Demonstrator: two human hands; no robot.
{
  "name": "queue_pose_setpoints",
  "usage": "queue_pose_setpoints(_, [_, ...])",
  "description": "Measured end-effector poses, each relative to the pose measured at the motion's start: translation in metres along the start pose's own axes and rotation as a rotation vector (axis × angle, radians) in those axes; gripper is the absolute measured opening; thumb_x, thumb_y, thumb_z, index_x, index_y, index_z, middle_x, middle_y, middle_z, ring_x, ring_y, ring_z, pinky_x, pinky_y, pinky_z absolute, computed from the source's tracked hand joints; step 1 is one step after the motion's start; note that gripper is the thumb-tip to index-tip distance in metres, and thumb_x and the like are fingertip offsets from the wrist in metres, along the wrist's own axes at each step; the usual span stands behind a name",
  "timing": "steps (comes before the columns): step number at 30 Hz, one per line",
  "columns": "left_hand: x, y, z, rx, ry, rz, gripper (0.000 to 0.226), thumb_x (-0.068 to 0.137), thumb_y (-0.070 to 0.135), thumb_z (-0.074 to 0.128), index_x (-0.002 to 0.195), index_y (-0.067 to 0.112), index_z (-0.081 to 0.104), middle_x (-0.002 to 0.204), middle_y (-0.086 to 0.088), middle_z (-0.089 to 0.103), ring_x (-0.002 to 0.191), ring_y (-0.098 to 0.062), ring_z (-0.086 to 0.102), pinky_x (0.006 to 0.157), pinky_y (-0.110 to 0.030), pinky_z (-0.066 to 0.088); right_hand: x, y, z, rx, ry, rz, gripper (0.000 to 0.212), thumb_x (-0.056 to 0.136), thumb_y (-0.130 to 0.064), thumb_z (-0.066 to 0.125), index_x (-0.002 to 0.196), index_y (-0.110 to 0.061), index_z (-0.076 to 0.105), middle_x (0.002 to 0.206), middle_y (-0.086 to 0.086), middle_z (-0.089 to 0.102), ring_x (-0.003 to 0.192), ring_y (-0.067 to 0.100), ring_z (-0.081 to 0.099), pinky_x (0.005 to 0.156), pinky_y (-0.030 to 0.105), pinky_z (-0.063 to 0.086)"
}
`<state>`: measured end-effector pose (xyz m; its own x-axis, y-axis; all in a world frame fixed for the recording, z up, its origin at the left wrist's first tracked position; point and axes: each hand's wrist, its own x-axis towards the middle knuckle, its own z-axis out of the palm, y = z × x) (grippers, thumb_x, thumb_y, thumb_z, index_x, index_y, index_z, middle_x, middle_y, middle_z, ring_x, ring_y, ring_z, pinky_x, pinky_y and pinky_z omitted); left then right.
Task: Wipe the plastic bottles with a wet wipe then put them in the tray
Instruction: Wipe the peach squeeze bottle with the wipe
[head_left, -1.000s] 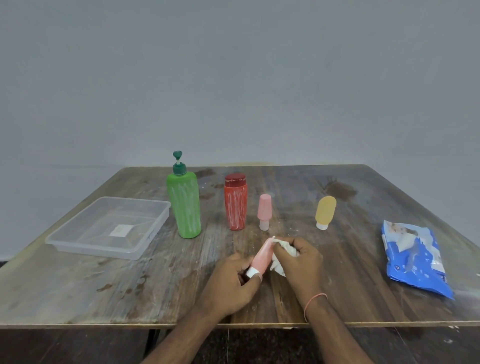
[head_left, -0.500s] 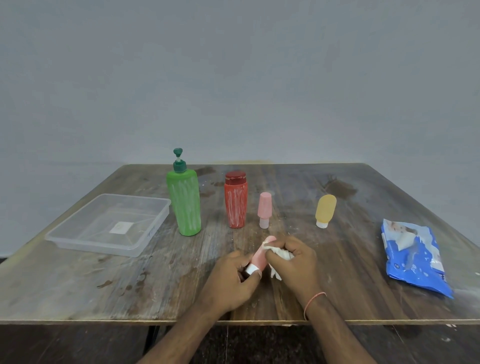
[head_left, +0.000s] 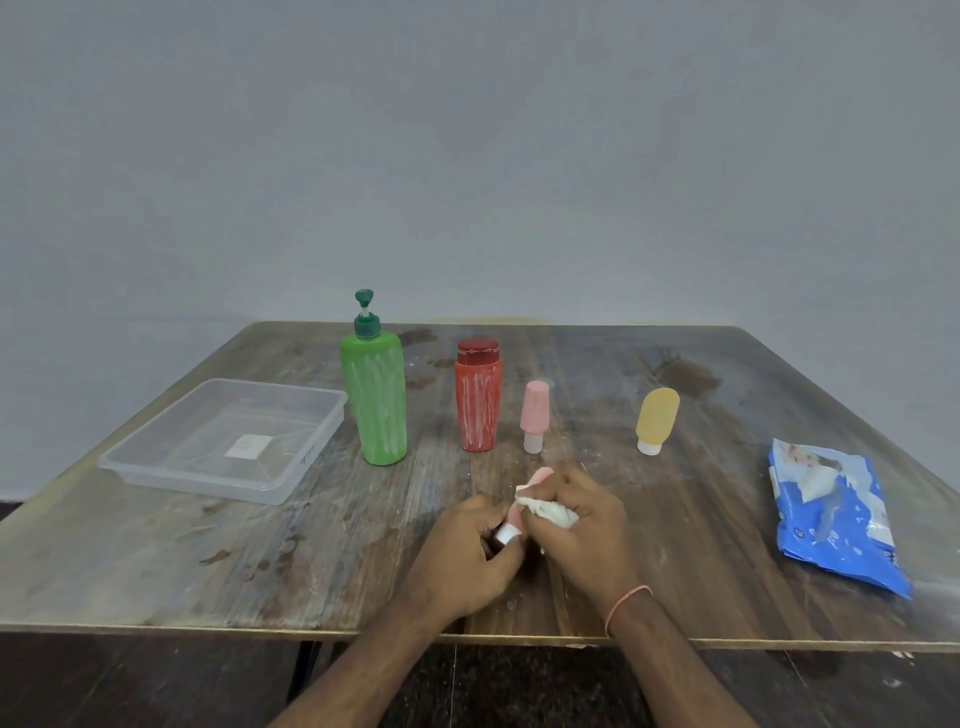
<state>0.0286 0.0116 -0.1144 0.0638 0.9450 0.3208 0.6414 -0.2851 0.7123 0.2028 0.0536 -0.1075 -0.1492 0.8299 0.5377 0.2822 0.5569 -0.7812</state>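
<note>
Worn wooden table (head_left: 208, 561), both hands near its front edge.
Left hand (head_left: 467, 556) grips a small pink bottle (head_left: 519, 512) by its white cap; right hand (head_left: 582, 525) pinches a wet wipe (head_left: 545, 512) around it. Tray (head_left: 156, 457) sits far left, bare wood between.

left hand (head_left: 467, 551) holding pink bottle (head_left: 540, 475), right hand (head_left: 582, 525) (wipe (head_left: 545, 512) bunched)

pink bottle (head_left: 542, 474) mostly hidden by fingers (head_left: 558, 486)
</note>
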Motion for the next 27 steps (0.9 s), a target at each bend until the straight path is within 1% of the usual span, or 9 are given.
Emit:
queue_pose_setpoints(3, [0.0,0.0,-0.001,-0.023,0.021,-0.005,0.014,0.086,0.035,0.063,0.081,0.023,0.067,0.082,0.007,0.06,0.075,-0.011,0.059,0.067,-0.044,0.051,-0.003,0.0,0.002,-0.01,-0.062,-0.064,0.014,0.08,-0.018,0.085,0.089,-0.029,0.084,0.09,-0.011,0.072,0.086,0.013,0.073,0.072,0.028,0.057])
queue_pose_setpoints(5, [0.001,-0.001,0.0,-0.027,0.021,-0.012,0.014,0.086,0.036,0.063,0.084,0.023,0.069,0.083,0.007,0.061,0.076,-0.011,0.06,0.068,-0.044,0.052,-0.004,0.002,0.002,-0.03,-0.058,-0.068,0.011,0.081,-0.021,0.084,0.091,-0.026,0.085,0.09,-0.013,0.072,0.085,0.012,0.072,0.071,0.023,0.055])
queue_pose_setpoints(11, [0.001,0.0,-0.001,-0.014,-0.018,-0.022,0.022,0.091,0.039,0.067,0.104,0.026,0.078,0.087,0.006,0.063,0.078,-0.011,0.061,0.069,-0.038,0.052,0.001,0.008,0.001,-0.136,0.16,0.036,0.022,0.084,-0.009,0.083,0.097,-0.028,0.085,0.087,-0.019,0.07,0.086,0.002,0.07,0.069,0.006,0.045])
queue_pose_setpoints(15, [0.001,0.0,-0.004,-0.017,-0.032,-0.048,0.039,0.091,0.038,0.068,0.128,0.029,0.075,0.093,0.012,0.064,0.083,-0.007,0.061,0.071,-0.035,0.055,0.006,0.007,-0.003,-0.15,0.21,0.097,0.02,0.088,-0.005,0.081,0.099,-0.022,0.085,0.089,-0.017,0.07,0.089,-0.006,0.066,0.068,0.004,0.044])
queue_pose_setpoints(17, [0.0,0.001,-0.004,-0.038,-0.044,-0.056,0.038,0.09,0.04,0.067,0.125,0.029,0.077,0.092,0.011,0.064,0.083,-0.008,0.062,0.073,-0.04,0.056,0.005,0.007,-0.002,-0.117,0.172,0.098,0.025,0.09,-0.005,0.078,0.104,-0.024,0.085,0.096,-0.016,0.073,0.094,-0.004,0.068,0.072,0.005,0.047])
queue_pose_setpoints(20, [0.001,-0.003,-0.003,-0.083,-0.028,-0.062,0.029,0.09,0.045,0.065,0.11,0.031,0.079,0.092,0.008,0.066,0.082,-0.01,0.064,0.075,-0.045,0.056,0.001,0.004,0.0,-0.018,0.074,0.07,0.026,0.086,-0.008,0.079,0.1,-0.029,0.085,0.098,-0.015,0.073,0.095,0.007,0.072,0.078,0.018,0.056])
queue_pose_setpoints(22, [0.002,-0.003,-0.003,-0.111,0.0,-0.076,0.025,0.091,0.045,0.065,0.11,0.038,0.078,0.096,0.009,0.07,0.086,-0.007,0.067,0.079,-0.043,0.059,-0.002,0.002,0.0,-0.007,-0.029,0.005,0.019,0.082,-0.015,0.08,0.095,-0.028,0.085,0.095,-0.013,0.073,0.091,0.011,0.072,0.077,0.021,0.057])
queue_pose_setpoints(24, [0.003,-0.001,-0.004,-0.151,0.027,-0.107,0.03,0.091,0.034,0.071,0.112,0.056,0.074,0.104,0.012,0.072,0.092,-0.003,0.07,0.086,-0.036,0.061,-0.004,0.002,0.002,-0.025,-0.102,-0.049,0.021,0.08,-0.014,0.081,0.096,-0.025,0.086,0.095,-0.013,0.073,0.091,0.012,0.073,0.077,0.026,0.058])
queue_pose_setpoints(27, [0.004,0.0,-0.006,-0.186,0.023,-0.104,0.043,0.093,0.031,0.073,0.106,0.072,0.068,0.108,0.014,0.073,0.096,-0.003,0.072,0.088,-0.033,0.061,-0.005,0.002,0.002,-0.046,-0.076,-0.04,0.024,0.082,-0.008,0.082,0.098,-0.024,0.086,0.097,-0.016,0.073,0.092,0.009,0.073,0.079,0.02,0.056])
